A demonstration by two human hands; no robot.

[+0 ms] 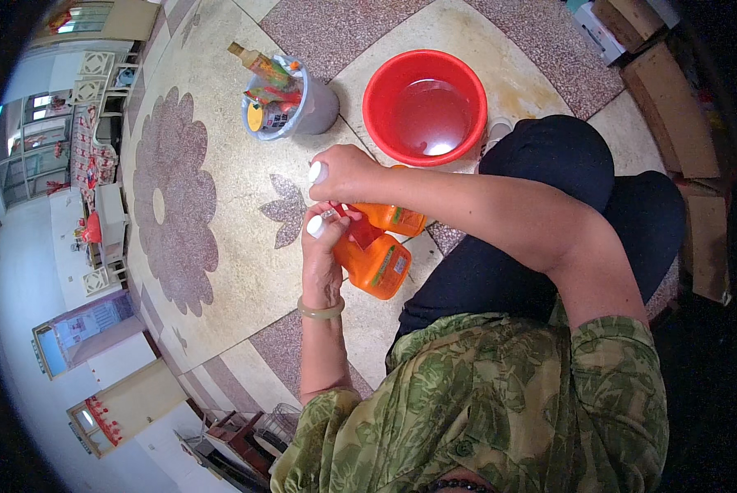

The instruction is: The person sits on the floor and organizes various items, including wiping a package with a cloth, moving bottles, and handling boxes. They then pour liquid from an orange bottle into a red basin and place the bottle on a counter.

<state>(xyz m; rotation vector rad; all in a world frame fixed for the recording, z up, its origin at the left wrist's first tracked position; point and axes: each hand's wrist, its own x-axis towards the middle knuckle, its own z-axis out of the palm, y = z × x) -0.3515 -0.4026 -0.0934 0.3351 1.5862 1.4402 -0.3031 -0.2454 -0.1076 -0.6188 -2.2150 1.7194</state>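
Two orange plastic bottles with white caps are close together over the floor. My left hand (326, 237), with a pale bangle at its wrist, is closed around the upper part of the nearer orange bottle (383, 271); its white cap (316, 226) shows beside the thumb. Just beyond it, my right hand (343, 174) grips the top of the farther orange bottle (405, 220), whose white cap (318, 172) pokes out of the fist. My right forearm hides part of that bottle. A red piece (365, 233) lies between the two bottles, near my left fingers.
A red plastic basin (372, 117) holding liquid stands on the tiled floor beyond my right arm. Left of it is a lined waste bin (319, 108) with a bottle and packaging inside. Cardboard boxes (670, 111) stand at the right, beyond my bent knees. Furniture lines the far left.
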